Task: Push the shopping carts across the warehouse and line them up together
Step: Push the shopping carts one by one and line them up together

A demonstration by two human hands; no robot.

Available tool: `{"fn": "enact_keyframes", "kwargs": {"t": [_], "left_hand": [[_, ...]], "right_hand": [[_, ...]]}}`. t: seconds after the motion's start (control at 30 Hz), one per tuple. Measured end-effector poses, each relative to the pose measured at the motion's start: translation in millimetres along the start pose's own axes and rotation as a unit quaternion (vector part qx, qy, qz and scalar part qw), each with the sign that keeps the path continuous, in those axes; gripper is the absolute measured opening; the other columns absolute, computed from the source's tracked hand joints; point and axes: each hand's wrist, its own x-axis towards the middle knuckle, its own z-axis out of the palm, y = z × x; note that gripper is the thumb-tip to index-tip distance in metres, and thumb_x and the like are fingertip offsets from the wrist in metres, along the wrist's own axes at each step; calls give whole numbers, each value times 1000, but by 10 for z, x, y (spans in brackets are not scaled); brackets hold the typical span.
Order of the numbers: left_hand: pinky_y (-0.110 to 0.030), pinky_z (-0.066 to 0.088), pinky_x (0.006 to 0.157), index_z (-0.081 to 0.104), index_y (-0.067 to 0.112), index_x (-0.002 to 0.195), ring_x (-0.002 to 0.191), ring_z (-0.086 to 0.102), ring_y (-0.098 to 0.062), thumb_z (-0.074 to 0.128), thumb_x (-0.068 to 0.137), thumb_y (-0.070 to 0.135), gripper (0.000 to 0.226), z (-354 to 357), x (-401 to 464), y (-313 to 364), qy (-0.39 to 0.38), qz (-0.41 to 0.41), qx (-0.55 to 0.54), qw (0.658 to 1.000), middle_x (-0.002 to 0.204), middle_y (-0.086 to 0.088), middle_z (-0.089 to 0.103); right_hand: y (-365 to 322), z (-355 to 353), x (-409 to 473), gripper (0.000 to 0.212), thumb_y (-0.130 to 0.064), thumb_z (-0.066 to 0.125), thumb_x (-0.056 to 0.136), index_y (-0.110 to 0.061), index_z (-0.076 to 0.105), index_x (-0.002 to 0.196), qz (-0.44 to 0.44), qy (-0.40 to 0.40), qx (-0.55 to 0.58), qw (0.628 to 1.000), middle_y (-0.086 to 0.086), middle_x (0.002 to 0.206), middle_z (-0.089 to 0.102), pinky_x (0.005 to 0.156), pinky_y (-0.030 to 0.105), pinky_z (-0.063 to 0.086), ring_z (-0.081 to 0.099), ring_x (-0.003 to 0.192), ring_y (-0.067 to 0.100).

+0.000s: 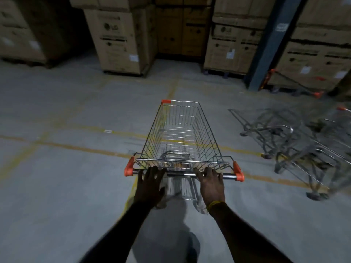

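A chrome wire shopping cart (pixel 180 133) with orange corner caps stands right in front of me, its empty basket pointing away. My left hand (pixel 150 184) rests on the left part of the handle bar (pixel 182 174), fingers spread over it. My right hand (pixel 211 184) lies on the right part of the bar, fingers curled over it, a yellow band on the wrist. A blurred row of nested carts (pixel 296 141) stands to the right, their fronts pointing left.
Tall stacked cardboard boxes (pixel 117 38) line the far wall. A blue steel pillar (pixel 273 44) rises at the right, with another cart (pixel 296 84) behind it. The grey concrete floor (pixel 66 168) carries worn yellow lines.
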Motion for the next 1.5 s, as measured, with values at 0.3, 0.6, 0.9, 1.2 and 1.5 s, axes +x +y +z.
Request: {"fn": "enact_keyframes", "kwargs": {"t": [0.3, 0.6, 0.9, 1.2, 1.5], "left_hand": [[-60, 31, 107, 42, 21, 143, 129, 45, -33, 72, 67, 45, 85, -153, 8, -829, 1, -117, 27, 993, 135, -13, 49], [-64, 26, 107, 29, 20, 151, 138, 34, -36, 56, 66, 64, 99, -199, 282, -1575, -53, -257, 57, 963, 148, -17, 40], [-67, 17, 107, 29, 18, 151, 139, 33, -41, 63, 56, 72, 114, -252, 590, -2282, -62, -371, 67, 924, 153, -20, 34], [-67, 16, 107, 21, 20, 153, 143, 26, -40, 56, 60, 77, 115, -386, 748, -3446, -63, -433, 68, 897, 156, -18, 27], [-67, 13, 107, 29, 19, 151, 143, 19, -37, 53, 63, 75, 107, -582, 1012, -4992, -43, -448, 49, 892, 156, -18, 27]], "right_hand": [[-799, 311, 1008, 59, 0, 59, 80, -31, 60, 131, -150, 41, 65, 986, 7, 100, 57, 101, 57, 38, 55, 94, 33], [-1653, 480, 2151, 75, -44, 65, 77, -26, 42, 146, -329, -66, 71, 939, 15, 131, 56, 106, 62, 22, 49, 123, 37], [-2520, 610, 3090, 124, -67, 77, 43, -23, 30, 150, -466, -129, 56, 873, 19, 151, 37, 104, 66, 16, 34, 138, 43], [-3871, 693, 3732, 126, -54, 86, 41, -24, 29, 149, -516, -109, 54, 848, 19, 153, 35, 106, 68, 20, 33, 139, 43], [-5392, 771, 4399, 110, -41, 83, 51, -25, 36, 149, -512, -78, 48, 854, 18, 154, 33, 111, 68, 15, 26, 141, 40]]}}
